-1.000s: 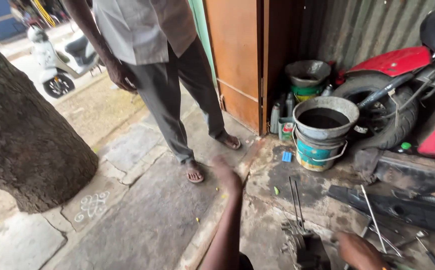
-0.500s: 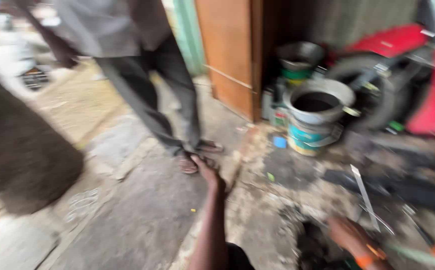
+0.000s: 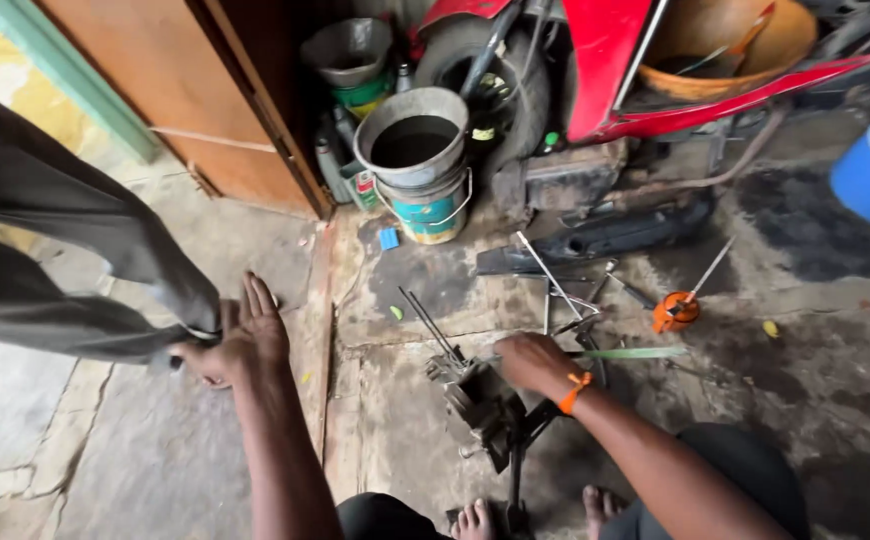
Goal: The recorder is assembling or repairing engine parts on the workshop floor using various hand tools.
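Left hand [image 3: 245, 335] flat, fingers together and straight, pressed against another person's grey trouser leg [image 3: 105, 270] at the ankle. Right hand [image 3: 530, 360] curled, fingers clamped atop the greasy dark metal engine part [image 3: 480, 400], steadying it upright on the stained concrete floor [image 3: 405, 440] between bare feet.

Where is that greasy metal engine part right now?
The engine part sits on the stained floor, low centre, under the right hand, near the person's bare feet.

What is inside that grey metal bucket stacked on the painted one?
The grey bucket holds something dark, apparently a black liquid, near its rim. Its bottom is hidden, and the painted bucket underneath is covered completely.
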